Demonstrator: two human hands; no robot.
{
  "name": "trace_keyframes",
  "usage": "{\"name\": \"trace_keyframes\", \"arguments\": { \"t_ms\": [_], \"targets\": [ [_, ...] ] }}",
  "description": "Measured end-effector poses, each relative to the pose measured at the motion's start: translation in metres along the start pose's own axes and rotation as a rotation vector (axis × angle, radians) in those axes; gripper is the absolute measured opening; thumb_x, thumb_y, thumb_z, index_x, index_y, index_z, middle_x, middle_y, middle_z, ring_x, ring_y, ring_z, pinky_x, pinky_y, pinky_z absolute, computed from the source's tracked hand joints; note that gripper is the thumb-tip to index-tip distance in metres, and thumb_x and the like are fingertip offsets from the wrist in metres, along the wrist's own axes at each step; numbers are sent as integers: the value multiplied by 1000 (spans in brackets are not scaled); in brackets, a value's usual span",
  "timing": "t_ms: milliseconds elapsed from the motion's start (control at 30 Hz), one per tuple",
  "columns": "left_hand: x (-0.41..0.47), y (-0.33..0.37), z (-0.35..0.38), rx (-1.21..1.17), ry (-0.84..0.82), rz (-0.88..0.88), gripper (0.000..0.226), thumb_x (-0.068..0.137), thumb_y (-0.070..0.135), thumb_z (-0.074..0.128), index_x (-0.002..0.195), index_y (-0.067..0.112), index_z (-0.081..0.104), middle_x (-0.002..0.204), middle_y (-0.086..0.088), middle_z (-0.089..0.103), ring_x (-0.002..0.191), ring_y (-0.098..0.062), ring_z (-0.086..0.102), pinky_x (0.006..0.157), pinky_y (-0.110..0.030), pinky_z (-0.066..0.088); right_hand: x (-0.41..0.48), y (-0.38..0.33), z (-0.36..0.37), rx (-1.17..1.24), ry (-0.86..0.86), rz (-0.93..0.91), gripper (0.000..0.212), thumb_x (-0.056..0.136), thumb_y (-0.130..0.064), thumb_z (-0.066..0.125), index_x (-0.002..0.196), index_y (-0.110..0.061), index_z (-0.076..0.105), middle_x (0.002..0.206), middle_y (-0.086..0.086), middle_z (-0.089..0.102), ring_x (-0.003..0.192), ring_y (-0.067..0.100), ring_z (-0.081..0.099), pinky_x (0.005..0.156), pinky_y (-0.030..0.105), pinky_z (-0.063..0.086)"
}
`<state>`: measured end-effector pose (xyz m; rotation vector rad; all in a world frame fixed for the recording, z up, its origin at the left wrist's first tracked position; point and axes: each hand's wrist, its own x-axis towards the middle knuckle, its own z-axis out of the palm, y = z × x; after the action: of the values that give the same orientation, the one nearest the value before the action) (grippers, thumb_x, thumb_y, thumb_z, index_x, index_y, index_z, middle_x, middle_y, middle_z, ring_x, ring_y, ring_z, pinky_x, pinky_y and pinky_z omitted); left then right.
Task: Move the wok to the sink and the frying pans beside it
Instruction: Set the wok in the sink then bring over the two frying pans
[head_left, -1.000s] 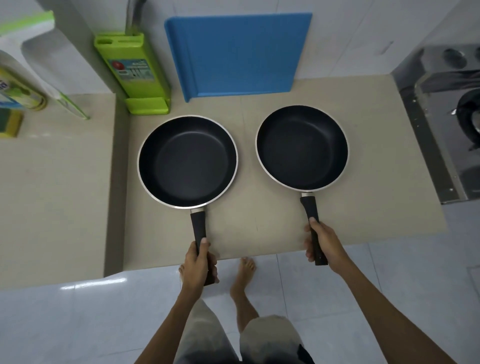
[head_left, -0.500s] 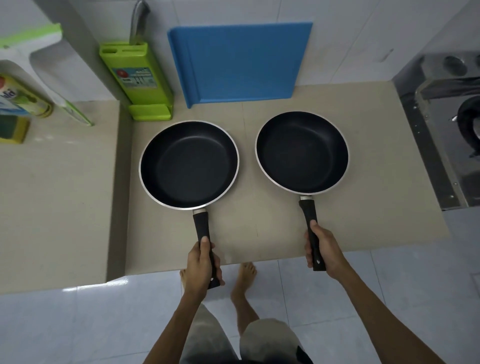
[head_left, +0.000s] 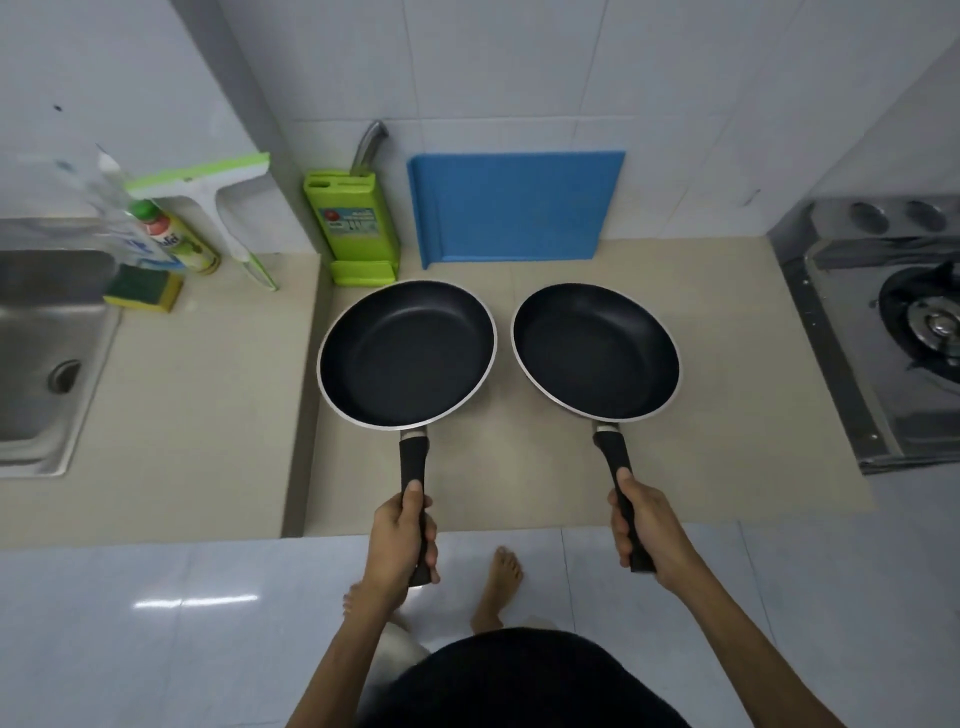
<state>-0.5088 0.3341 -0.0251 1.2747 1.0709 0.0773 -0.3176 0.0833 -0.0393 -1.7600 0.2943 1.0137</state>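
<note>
Two black non-stick frying pans with silver rims sit side by side over the beige counter. My left hand (head_left: 397, 535) grips the black handle of the left frying pan (head_left: 405, 356), which looks slightly tilted. My right hand (head_left: 644, 525) grips the handle of the right frying pan (head_left: 596, 352). The steel sink (head_left: 31, 384) shows at the far left edge, apart from both pans. No wok is in view.
A green knife block (head_left: 356, 228) and a blue cutting board (head_left: 514, 208) lean on the tiled wall behind the pans. A dish soap bottle (head_left: 174, 239), a sponge (head_left: 143, 291) and a squeegee (head_left: 228, 208) stand by the sink. A gas stove (head_left: 893, 322) lies right. My bare feet are on the floor tiles.
The view has pulled back and swung left, bringing the sink into sight. Both hands keep their hold on the handles, and the left pan has shifted a little and looks lifted.
</note>
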Motion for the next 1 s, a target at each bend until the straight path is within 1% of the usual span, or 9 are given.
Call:
{"name": "trace_keyframes", "arguments": {
  "t_ms": [133,267,400,567,733,767,800,1000],
  "targets": [
    [-30,11,-27,-15,31,8,45,107,38,40,94,-2,57,45,-3,48,28,-17,43,31,-26,43,-33,-8,21,-18,-53,-37,48,103,-51,50,81,-10,58,49,4,50,35,19,45,37,27,42],
    [-58,9,-70,-46,73,14,44,106,38,42,95,-2,57,47,-4,49,29,-18,42,33,-26,43,-64,-10,55,-28,-98,-54,47,103,-51,50,81,-10,57,49,4,49,34,19,43,36,26,41],
    [-77,4,-126,-64,106,44,44,106,38,42,95,-2,58,49,-5,48,30,-18,42,32,-26,43,-90,-12,98,-54,-119,-84,46,103,-50,52,82,-9,57,49,3,48,33,18,42,35,26,40],
    [-96,2,-214,-103,156,84,47,105,40,42,92,-2,57,50,-3,50,31,-15,43,32,-25,42,-120,-16,158,-117,-128,-123,44,104,-47,51,79,-11,56,48,1,46,32,18,40,35,25,39],
    [-111,2,-313,-131,224,144,41,106,38,41,93,3,56,51,0,51,32,-13,44,31,-26,43,-150,-21,241,-174,-163,-211,43,103,-48,51,80,-12,56,47,0,45,31,17,40,34,25,38],
    [-111,4,-322,-126,232,160,41,106,38,41,93,4,57,50,1,51,32,-13,45,32,-26,44,-154,-25,251,-172,-172,-229,43,103,-48,50,80,-12,56,46,-1,45,31,17,40,34,25,38],
    [-117,-1,-347,-140,251,170,41,106,39,40,93,4,57,50,1,52,32,-13,45,32,-26,44,-161,-24,277,-182,-189,-251,43,103,-48,50,79,-12,55,46,-2,44,31,17,39,33,24,38],
    [-137,-8,-445,-228,343,189,41,105,41,42,95,3,57,54,1,52,33,-14,44,33,-27,44,-195,-29,387,-235,-281,-297,43,102,-49,49,80,-13,55,47,-2,44,34,17,39,35,24,38]
  ]
}}
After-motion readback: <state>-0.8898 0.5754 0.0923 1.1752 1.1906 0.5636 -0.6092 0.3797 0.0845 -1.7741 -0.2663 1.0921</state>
